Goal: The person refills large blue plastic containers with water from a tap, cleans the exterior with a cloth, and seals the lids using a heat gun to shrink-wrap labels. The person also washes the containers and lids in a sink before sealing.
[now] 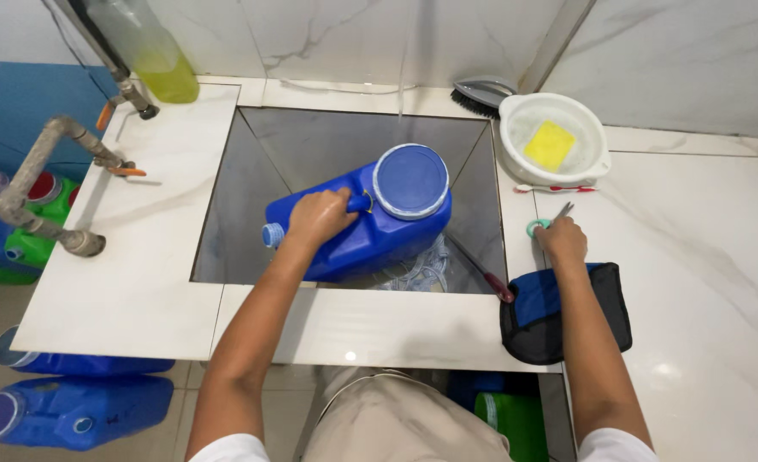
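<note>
A blue jug (370,227) is held on its side over the sink (250,180), its handle gripped by the closed fingers of the left hand (319,216). Green-handled scissors (546,221) are pinched by the curled fingers of the right hand (562,241) on the counter (704,257), just above a blue-and-black pouch (537,312). A white bowl (516,115) with a yellow sponge (550,144) is set nearby.

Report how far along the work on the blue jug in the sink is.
Done: the blue plastic jerrycan lies on its side in the sunken grey sink, both caps on. In hand: the left hand grips its handle; the right hand holds green-handled scissors on the counter. Left: no cutting shows on the jug yet.
</note>
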